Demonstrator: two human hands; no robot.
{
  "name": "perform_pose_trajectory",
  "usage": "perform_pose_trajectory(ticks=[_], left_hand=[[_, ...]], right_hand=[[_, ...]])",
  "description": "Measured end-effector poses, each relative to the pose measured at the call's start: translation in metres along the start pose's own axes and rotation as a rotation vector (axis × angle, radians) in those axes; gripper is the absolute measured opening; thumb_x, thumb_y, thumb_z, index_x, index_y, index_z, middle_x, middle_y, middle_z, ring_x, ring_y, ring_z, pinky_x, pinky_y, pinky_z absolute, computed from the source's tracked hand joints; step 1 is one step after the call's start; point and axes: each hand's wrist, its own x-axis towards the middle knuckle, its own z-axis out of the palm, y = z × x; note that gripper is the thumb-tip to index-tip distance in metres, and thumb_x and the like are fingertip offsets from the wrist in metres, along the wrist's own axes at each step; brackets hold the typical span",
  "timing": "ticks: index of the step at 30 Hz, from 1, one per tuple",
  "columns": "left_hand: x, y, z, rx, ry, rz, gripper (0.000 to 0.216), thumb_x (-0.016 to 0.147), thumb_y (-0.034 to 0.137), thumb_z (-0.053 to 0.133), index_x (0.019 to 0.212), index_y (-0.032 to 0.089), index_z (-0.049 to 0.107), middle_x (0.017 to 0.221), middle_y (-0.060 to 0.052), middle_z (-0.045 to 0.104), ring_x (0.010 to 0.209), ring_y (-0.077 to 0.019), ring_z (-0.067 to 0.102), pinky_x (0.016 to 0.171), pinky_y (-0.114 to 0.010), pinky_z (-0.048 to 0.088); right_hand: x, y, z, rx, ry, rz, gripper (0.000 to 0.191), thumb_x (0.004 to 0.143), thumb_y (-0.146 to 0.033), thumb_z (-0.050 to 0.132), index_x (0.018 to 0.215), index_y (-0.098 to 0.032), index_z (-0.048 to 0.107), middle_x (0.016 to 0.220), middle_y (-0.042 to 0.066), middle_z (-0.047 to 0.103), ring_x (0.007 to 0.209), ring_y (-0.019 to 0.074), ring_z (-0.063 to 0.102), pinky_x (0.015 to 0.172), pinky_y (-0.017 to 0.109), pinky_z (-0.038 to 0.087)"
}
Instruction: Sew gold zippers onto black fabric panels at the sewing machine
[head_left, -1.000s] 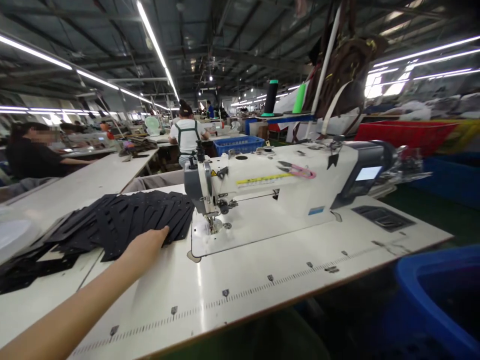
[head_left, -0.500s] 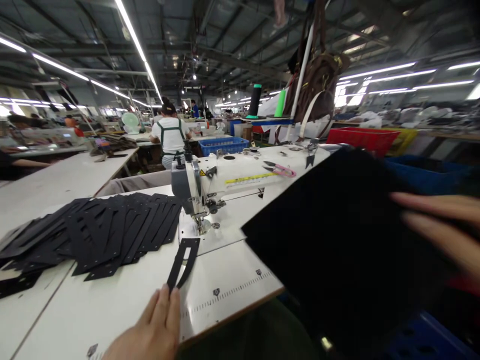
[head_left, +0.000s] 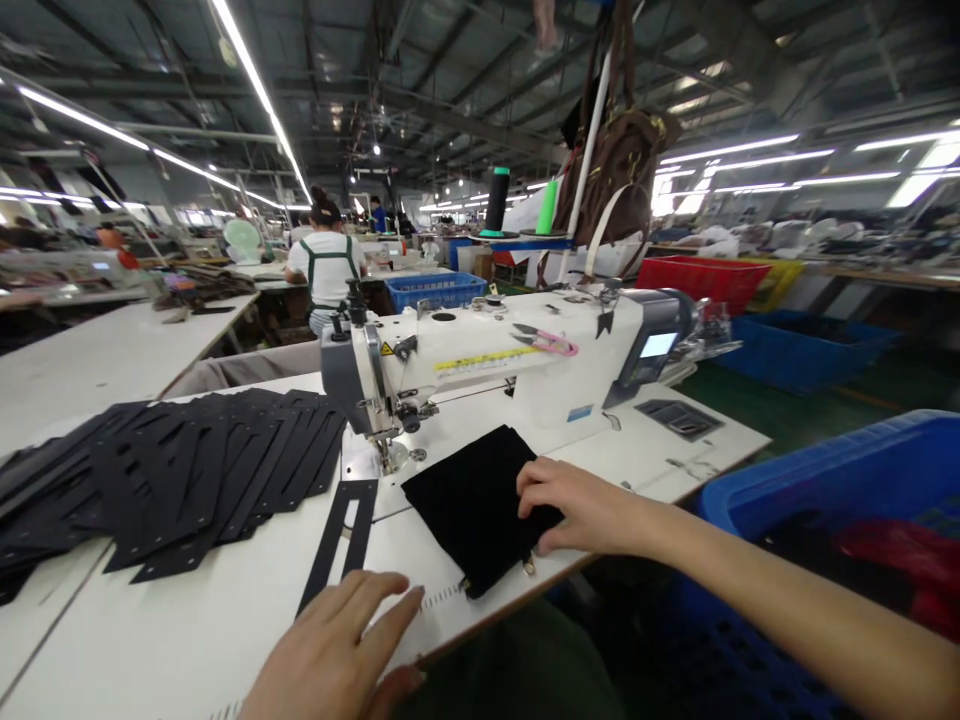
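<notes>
My right hand point(head_left: 574, 505) grips the right edge of a black fabric piece point(head_left: 480, 500) with small metal fittings at its near edge. This piece rests on the sewing machine table point(head_left: 180, 620), in front of the needle area. My left hand point(head_left: 341, 640) is open, fingers spread, over the near end of a black slotted strip point(head_left: 364, 515); whether it touches the strip I cannot tell. The white sewing machine point(head_left: 480, 355) stands behind, its presser foot point(head_left: 386, 455) just beyond the strip.
A pile of black slotted strips point(head_left: 172, 470) covers the table's left part. Pink-handled snips point(head_left: 547, 340) lie on the machine arm. A blue crate point(head_left: 825, 470) stands at the right, below the table edge. Another person point(head_left: 326, 260) sits farther back.
My right hand has brought the black fabric piece from the right down onto the table. My left hand has moved slightly right, its fingers now spread. The view has turned slightly right.
</notes>
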Motion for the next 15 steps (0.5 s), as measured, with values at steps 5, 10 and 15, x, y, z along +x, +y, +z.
perform_pose_trajectory(ticks=[5,10,15], left_hand=[[0.065,0.023,0.018,-0.299,-0.063,-0.141,0.04,0.07,0.021,0.063,0.11,0.023,0.058,0.109,-0.005,0.061,0.099,-0.0255,0.054,0.087,-0.038,0.042],[0.088,0.01,0.017,-0.699,-0.18,-0.511,0.022,0.079,0.033,0.048,0.078,0.018,0.064,0.07,-0.001,0.063,0.07,-0.0187,0.057,0.064,-0.027,0.042],[0.079,0.0,0.015,-0.896,-0.162,-0.632,0.037,0.077,0.049,0.046,0.073,0.015,0.061,0.056,0.002,0.051,0.054,-0.0143,0.048,0.051,-0.022,0.035]], right_hand=[[-0.008,-0.008,0.013,0.098,0.1,0.033,0.011,0.082,-0.014,0.054,0.081,-0.016,0.065,0.088,0.005,0.061,0.084,0.0176,0.054,0.077,0.029,0.041],[-0.018,-0.011,-0.002,0.324,0.085,0.219,0.01,0.082,-0.022,0.054,0.083,-0.017,0.063,0.078,0.001,0.063,0.073,0.0151,0.057,0.068,0.025,0.042],[-0.028,0.005,-0.008,0.411,0.166,0.301,0.013,0.079,-0.027,0.054,0.077,-0.017,0.062,0.077,0.002,0.063,0.075,0.0173,0.057,0.071,0.028,0.042]])
